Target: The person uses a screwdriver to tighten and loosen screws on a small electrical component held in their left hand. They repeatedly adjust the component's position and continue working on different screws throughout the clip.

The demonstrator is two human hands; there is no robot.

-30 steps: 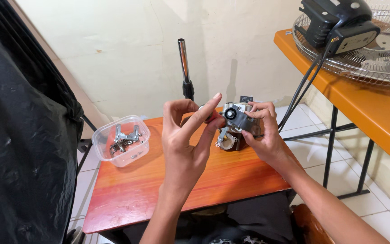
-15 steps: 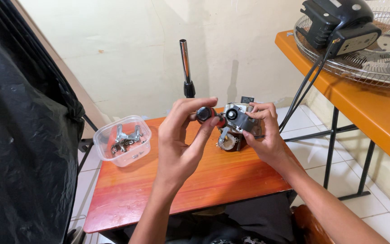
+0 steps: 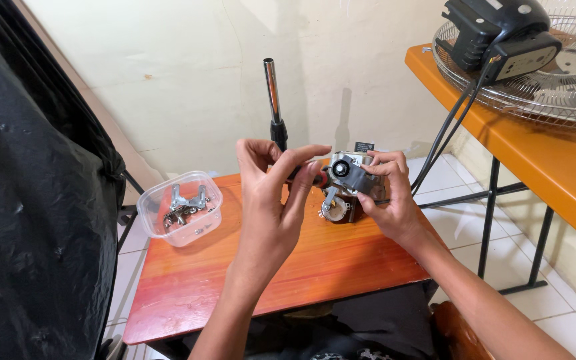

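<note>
STEP: seat small dark part squarely, turn gently | GRIP: left hand (image 3: 271, 200) pinches small dark part (image 3: 320, 179) at fingertips; right hand (image 3: 388, 200) clasps grey fan motor (image 3: 347, 187) above table centre | MATERIALS: glossy wooden table (image 3: 235, 267); clear plastic tub (image 3: 180, 208) of metal bits, left; chrome pole (image 3: 273, 100), far.

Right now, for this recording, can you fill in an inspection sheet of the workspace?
Surface: small reddish wooden table, glossy.
Job's things: grey fan motor assembly held above the table; a small dark part at its front.
Clutter: clear plastic tub of metal brackets and screws, at the table's left.
Grips: left hand pinches at the motor's front; right hand holds the motor body.
Cables: black cords hang from the fan head on the orange bench.
Surroundings: chrome pole, black plastic sheet, tiled floor.
</note>
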